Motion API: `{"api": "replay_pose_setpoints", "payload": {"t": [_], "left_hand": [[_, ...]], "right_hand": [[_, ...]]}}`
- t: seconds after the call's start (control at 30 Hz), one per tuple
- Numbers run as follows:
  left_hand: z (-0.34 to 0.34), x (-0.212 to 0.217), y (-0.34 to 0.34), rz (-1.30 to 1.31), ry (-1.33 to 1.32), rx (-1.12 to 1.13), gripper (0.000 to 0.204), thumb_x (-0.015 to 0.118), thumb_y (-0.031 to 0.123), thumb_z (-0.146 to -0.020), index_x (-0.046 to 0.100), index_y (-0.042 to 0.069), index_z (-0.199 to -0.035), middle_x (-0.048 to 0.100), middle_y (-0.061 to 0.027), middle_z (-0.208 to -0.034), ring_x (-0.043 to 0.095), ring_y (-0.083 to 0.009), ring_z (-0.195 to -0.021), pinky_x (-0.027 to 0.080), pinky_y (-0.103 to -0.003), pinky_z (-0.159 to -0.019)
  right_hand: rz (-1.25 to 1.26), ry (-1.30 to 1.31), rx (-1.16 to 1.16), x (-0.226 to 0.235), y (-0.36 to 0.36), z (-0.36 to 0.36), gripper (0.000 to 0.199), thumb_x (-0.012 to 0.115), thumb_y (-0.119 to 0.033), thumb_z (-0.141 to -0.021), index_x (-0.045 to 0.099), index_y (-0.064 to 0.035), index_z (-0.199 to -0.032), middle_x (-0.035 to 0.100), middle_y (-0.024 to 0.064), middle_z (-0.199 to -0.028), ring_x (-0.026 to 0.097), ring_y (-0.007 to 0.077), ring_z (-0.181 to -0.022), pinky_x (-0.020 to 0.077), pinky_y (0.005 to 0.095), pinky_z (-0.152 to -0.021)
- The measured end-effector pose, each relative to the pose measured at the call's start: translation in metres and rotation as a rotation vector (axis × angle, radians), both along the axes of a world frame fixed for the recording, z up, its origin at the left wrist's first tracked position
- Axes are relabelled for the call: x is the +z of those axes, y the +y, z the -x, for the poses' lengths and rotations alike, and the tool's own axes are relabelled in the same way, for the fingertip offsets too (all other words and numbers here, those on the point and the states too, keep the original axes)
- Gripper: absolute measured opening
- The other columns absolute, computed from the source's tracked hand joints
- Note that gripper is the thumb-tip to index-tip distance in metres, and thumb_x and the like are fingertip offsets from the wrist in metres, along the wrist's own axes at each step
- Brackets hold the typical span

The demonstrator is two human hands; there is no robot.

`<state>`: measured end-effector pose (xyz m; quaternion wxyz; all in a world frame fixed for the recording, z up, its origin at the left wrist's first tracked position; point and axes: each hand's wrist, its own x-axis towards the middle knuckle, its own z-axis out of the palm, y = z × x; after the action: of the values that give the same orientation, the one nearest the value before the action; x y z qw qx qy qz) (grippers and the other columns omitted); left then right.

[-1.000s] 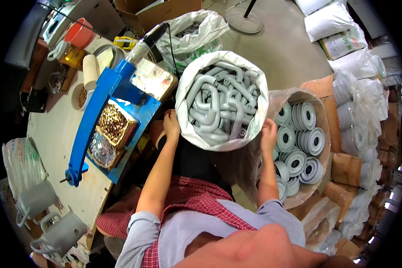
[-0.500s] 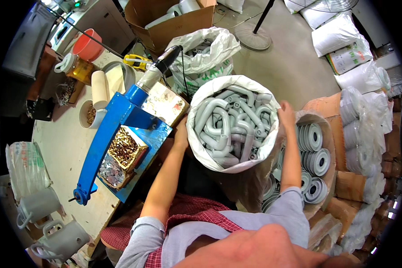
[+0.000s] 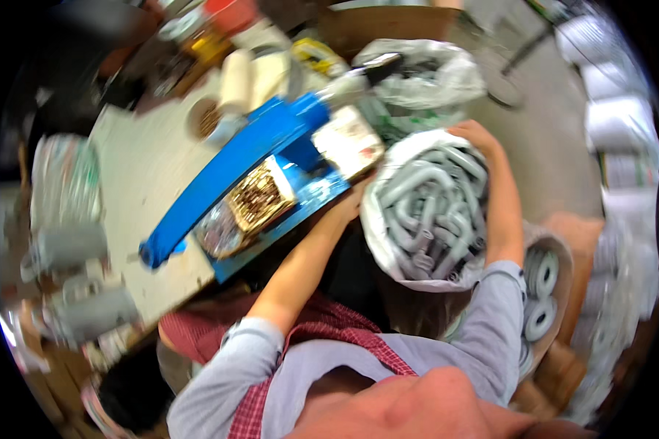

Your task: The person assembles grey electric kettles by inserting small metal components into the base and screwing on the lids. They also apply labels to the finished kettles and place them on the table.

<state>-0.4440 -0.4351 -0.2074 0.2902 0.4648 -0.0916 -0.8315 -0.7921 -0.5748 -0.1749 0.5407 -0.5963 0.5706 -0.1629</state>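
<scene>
A white woven sack, its mouth wide and rolled down, stands before me full of grey curved plastic tubes with knobbed ends. My right hand is bent round the sack's far right rim, its fingers closed on the edge. Against the sack's left side is my left hand, tucked between sack and bench, with its fingers hidden. Close to that hand, on the bench, sits a blue lever press with a tray of small brass-coloured parts beneath its arm.
Behind the sack stands another white sack. A carton of grey spools is at my right, with white bags beyond. Along the pale workbench are a bowl of small parts and grey jugs at its left.
The view has swung, blurring the picture. My right hand has moved from the sack's right side to its far rim. The sack has turned and tilts a little; my left hand stays beside it.
</scene>
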Motion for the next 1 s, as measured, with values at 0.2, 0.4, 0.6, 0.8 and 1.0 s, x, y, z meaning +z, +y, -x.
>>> {"api": "replay_pose_setpoints", "payload": {"t": [0.2,0.4,0.6,0.8,1.0], "left_hand": [[-0.017,0.0,0.027,0.314,-0.613,-0.002,0.035,0.059,0.039,-0.093,0.064,0.009,-0.11,0.066,-0.0081,-0.101,0.063,-0.0172,-0.089,0.049,-0.029,-0.084],[-0.135,0.08,0.153,0.881,-0.87,-0.316,0.032,0.057,0.035,-0.091,0.065,0.008,-0.105,0.066,-0.0127,-0.099,0.064,-0.0289,-0.094,0.048,-0.037,-0.08],[-0.298,0.174,0.287,0.952,-1.575,-0.494,0.017,0.065,0.021,-0.082,0.07,0.007,-0.089,0.068,-0.0123,-0.09,0.064,-0.0317,-0.087,0.051,-0.041,-0.077],[-0.408,0.219,0.403,0.567,-2.404,-0.081,0.027,0.075,0.019,-0.072,0.066,0.009,-0.095,0.062,-0.0077,-0.103,0.056,-0.03,-0.1,0.045,-0.041,-0.084],[-0.417,0.2,0.426,0.663,-2.245,0.173,0.019,0.076,0.016,-0.07,0.064,0.009,-0.083,0.059,-0.0054,-0.093,0.054,-0.0279,-0.094,0.043,-0.041,-0.08]], "right_hand": [[0.53,0.8,-0.127,0.028,0.003,-0.071,0.027,0.068,-0.025,-0.084,0.069,-0.0009,-0.096,0.069,0.013,-0.088,0.065,0.0211,-0.079,0.0508,0.0373,-0.076],[0.422,-0.23,-0.232,0.147,0.128,-0.197,0.01,0.063,-0.01,-0.089,0.066,-0.0038,-0.096,0.067,0.0039,-0.081,0.062,0.0075,-0.071,0.0489,0.0232,-0.06],[0.97,-0.127,0.265,0.173,0.159,-0.364,0.017,0.067,-0.013,-0.083,0.065,-0.0064,-0.098,0.064,0.0125,-0.092,0.064,0.0319,-0.081,0.0509,0.0393,-0.067],[0.866,0.576,0.391,0.152,0.141,-0.41,0.019,0.059,-0.026,-0.089,0.06,-0.0087,-0.097,0.065,0.0155,-0.092,0.065,0.0372,-0.079,0.0509,0.049,-0.066],[0.94,0.69,0.462,0.166,0.151,-0.423,0.017,0.055,-0.023,-0.091,0.06,-0.0102,-0.102,0.064,0.015,-0.099,0.065,0.0357,-0.086,0.0513,0.0483,-0.07]]}}
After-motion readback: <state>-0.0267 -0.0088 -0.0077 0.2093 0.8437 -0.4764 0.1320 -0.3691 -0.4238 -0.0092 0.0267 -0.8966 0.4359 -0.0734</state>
